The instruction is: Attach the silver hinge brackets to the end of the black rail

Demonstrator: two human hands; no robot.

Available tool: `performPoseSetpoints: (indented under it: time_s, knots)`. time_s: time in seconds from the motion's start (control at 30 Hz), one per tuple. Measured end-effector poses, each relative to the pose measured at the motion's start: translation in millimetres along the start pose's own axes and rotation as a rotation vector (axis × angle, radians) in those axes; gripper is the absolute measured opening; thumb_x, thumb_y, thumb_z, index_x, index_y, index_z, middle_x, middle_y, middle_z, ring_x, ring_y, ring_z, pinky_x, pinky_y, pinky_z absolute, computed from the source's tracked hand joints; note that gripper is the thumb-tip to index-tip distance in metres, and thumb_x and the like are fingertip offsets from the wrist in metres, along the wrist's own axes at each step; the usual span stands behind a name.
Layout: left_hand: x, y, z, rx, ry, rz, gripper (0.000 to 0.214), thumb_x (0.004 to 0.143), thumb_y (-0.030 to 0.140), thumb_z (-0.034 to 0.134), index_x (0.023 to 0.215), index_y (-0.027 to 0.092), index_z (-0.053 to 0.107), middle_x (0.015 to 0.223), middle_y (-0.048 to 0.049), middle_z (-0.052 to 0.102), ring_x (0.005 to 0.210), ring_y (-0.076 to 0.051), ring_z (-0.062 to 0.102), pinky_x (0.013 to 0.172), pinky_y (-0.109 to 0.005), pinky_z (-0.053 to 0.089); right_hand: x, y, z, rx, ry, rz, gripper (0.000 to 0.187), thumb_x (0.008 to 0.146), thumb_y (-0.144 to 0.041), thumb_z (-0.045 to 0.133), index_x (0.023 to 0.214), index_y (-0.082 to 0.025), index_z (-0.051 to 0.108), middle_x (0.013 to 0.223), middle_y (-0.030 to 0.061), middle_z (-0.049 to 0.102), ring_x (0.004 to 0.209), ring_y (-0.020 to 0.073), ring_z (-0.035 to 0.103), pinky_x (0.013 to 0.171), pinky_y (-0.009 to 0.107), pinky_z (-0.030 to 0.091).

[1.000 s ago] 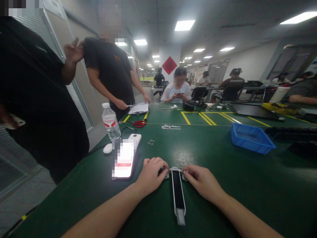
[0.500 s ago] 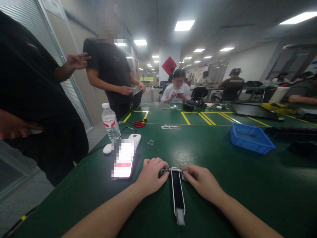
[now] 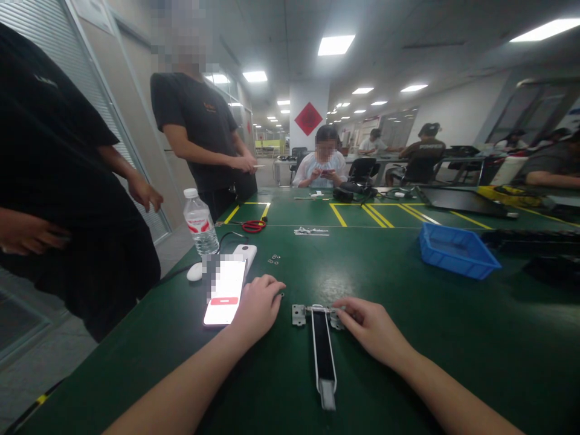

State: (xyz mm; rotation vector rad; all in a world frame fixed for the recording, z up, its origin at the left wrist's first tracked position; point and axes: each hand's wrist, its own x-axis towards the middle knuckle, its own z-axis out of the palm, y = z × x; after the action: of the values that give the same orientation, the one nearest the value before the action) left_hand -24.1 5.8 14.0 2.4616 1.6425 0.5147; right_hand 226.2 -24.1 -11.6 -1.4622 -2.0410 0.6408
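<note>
A metal hinge (image 3: 298, 315) with flat plates lies across the top of a long black strip with a white rim (image 3: 323, 347). A grey tab (image 3: 327, 395) sticks out at the strip's near end. My right hand (image 3: 369, 329) pinches the hinge's right end, partly hiding that plate. My left hand (image 3: 257, 307) is off the hinge, beside the lit phone (image 3: 223, 301), its fingers extended and apart. A small metal ring (image 3: 282, 295) shows just by its fingertips; I see no grip on it.
Several small metal rings (image 3: 274, 259) lie farther up the green table (image 3: 362, 393). A water bottle (image 3: 200, 223), white mouse (image 3: 194, 272) and red-handled tool (image 3: 254, 226) are at left. A blue bin (image 3: 457, 251) sits at right. People (image 3: 203, 133) stand along the left edge.
My left hand has let go of the hinge's left end and moved left, uncovering that plate. My right hand stays at the right end. The nearest bystander's raised hand has dropped.
</note>
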Motion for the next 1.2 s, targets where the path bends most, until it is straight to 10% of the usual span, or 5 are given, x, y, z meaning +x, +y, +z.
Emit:
performPoseSetpoints:
  time_s: [0.37, 0.87, 1.2]
  knots:
    - [1, 5, 0.8, 0.054, -0.084, 0.007, 0.017, 0.09, 0.019, 0.046, 0.09, 0.019, 0.063, 0.096, -0.006, 0.063, 0.091, -0.021, 0.057, 0.078, -0.034, 0.043, 0, -1, -3, 0.0, 0.115, 0.016, 0.026, 0.088, -0.034, 0.046, 0.095, -0.02, 0.066, 0.071, 0.0017, 0.063, 0.061, 0.0158, 0.055, 0.058, 0.028, 0.042]
    - [-18, 50, 13.7, -0.793, 0.041, 0.086, 0.012, 0.077, 0.02, 0.062, 0.087, 0.018, 0.059, 0.075, 0.0018, 0.061, 0.067, -0.012, 0.054, 0.065, -0.024, 0.045, -13, -25, 5, 0.129, 0.167, -0.464, 0.02, 0.088, -0.023, 0.054, 0.105, -0.021, 0.066, 0.087, 0.0054, 0.063, 0.066, 0.0127, 0.057, 0.057, 0.023, 0.049]
    - [-19, 48, 20.2, -0.938, 0.006, 0.093, 0.013, 0.071, 0.02, 0.069, 0.08, 0.016, 0.06, 0.067, 0.0032, 0.057, 0.062, -0.01, 0.051, 0.061, -0.022, 0.041, -15, -29, 6, 0.145, 0.239, -0.627, 0.015, 0.089, -0.02, 0.057, 0.099, -0.019, 0.069, 0.085, 0.007, 0.067, 0.075, 0.0146, 0.064, 0.061, 0.023, 0.053]
